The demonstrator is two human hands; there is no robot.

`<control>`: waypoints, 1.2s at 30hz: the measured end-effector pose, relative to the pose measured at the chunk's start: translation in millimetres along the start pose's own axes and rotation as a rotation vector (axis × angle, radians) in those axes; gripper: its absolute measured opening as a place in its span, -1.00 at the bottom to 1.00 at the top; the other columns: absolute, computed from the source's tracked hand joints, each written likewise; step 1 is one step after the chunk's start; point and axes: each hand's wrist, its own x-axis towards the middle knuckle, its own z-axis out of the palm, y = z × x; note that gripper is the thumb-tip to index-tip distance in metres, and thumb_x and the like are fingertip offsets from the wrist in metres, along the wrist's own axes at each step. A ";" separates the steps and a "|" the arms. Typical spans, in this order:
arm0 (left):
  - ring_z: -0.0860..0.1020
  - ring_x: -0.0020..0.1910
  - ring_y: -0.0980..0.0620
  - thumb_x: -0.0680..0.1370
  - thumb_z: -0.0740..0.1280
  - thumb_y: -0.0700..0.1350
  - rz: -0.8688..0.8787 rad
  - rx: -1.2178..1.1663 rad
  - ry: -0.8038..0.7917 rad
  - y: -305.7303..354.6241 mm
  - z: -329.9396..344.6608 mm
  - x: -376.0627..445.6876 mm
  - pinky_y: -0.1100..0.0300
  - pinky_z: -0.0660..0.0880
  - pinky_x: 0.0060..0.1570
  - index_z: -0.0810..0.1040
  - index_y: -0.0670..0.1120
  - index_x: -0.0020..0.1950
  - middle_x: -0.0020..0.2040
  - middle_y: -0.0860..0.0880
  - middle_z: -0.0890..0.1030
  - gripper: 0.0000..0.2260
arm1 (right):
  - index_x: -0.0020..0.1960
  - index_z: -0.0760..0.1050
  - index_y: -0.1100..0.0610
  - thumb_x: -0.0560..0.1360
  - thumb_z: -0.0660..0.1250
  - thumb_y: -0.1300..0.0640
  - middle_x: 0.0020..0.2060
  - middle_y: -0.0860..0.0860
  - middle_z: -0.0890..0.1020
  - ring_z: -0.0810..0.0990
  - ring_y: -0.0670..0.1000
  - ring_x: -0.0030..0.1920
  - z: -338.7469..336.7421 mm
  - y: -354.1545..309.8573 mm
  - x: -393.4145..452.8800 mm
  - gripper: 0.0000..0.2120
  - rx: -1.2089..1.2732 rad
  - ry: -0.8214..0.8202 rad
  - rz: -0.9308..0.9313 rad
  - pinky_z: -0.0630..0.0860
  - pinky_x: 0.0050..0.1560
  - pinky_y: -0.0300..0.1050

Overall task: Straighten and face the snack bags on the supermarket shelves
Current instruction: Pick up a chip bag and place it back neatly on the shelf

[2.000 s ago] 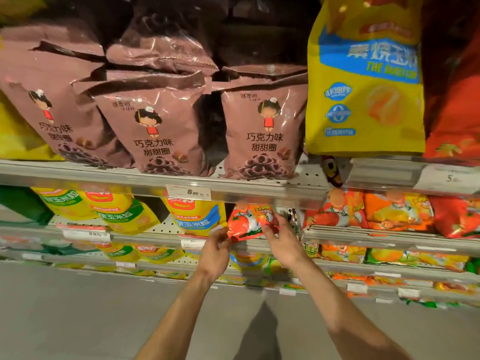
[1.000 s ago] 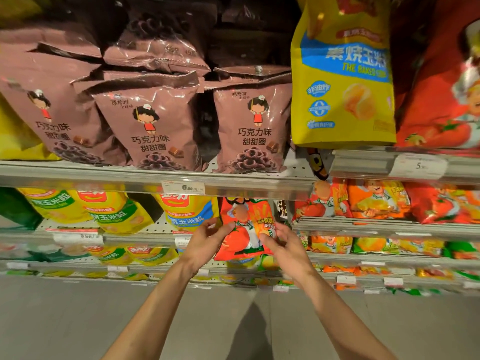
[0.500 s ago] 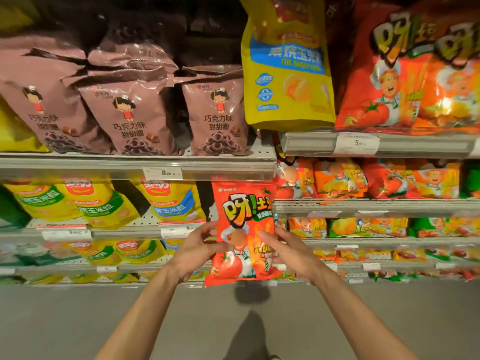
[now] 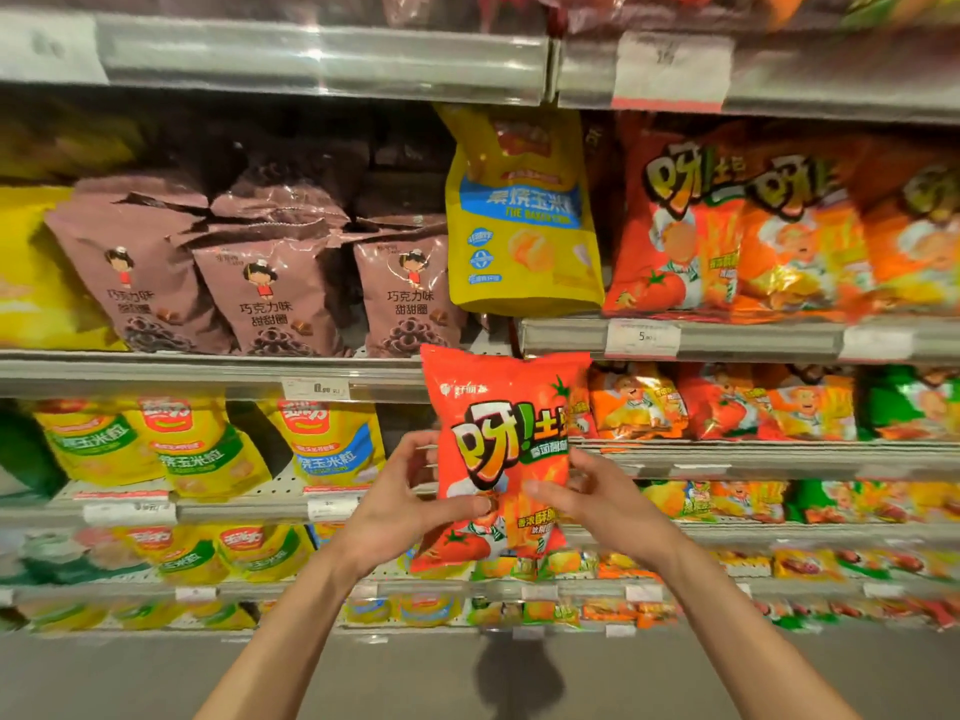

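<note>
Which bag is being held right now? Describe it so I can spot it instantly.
Find the tall yellow bag standing mid-shelf; directly below it, off the shelves, both hands hold a red bag. Unlike the shelved red bags, it hangs in front of the shelf edges.

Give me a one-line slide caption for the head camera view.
Both hands, left hand and right hand, hold a red tomato snack bag upright before the stocked shelves.

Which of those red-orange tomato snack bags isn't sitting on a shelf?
The red bag in the middle, held upright in front of the shelves by the left hand and right hand; the others stand on shelves.
</note>
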 end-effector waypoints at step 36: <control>0.67 0.11 -0.03 0.29 0.69 0.06 0.121 0.152 0.344 187.5 1.0 165.9 -0.08 0.59 0.22 0.50 -0.16 0.33 0.17 -0.04 0.69 -0.27 | 0.31 0.58 -0.17 0.37 0.39 -0.48 0.18 -0.14 0.71 0.65 -0.03 0.25 -116.9 -105.6 15.9 -0.37 0.170 0.479 -0.215 0.48 0.39 0.17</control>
